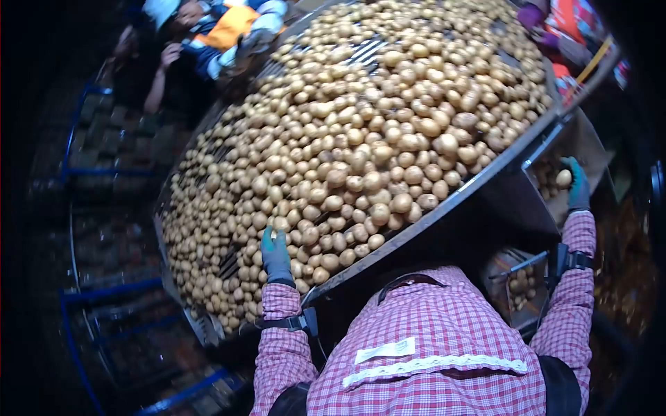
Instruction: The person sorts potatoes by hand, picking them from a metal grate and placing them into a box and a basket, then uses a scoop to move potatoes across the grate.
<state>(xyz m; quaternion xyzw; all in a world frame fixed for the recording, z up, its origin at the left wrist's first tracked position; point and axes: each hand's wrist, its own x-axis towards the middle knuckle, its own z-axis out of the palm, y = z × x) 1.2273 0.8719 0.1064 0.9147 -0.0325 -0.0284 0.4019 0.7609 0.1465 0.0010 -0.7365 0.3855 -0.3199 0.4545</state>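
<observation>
A broad heap of potatoes (361, 145) lies on a slatted table with a raised metal rim (409, 232). At the near left part of the heap is my left hand (275, 255), in a green and grey glove, its fingertips round a potato (273, 234). Off to the right, my gloved right hand (577, 184) holds a potato (564, 178) over an open box (590, 142). More potatoes lie inside that box.
A second container (510, 267) with potatoes is below the rim. Blue-framed crates (111, 291) line the left. One person (232, 31) works at the far left edge, another (565, 28) at the far right. A yellow bar (594, 61) slants at the upper right.
</observation>
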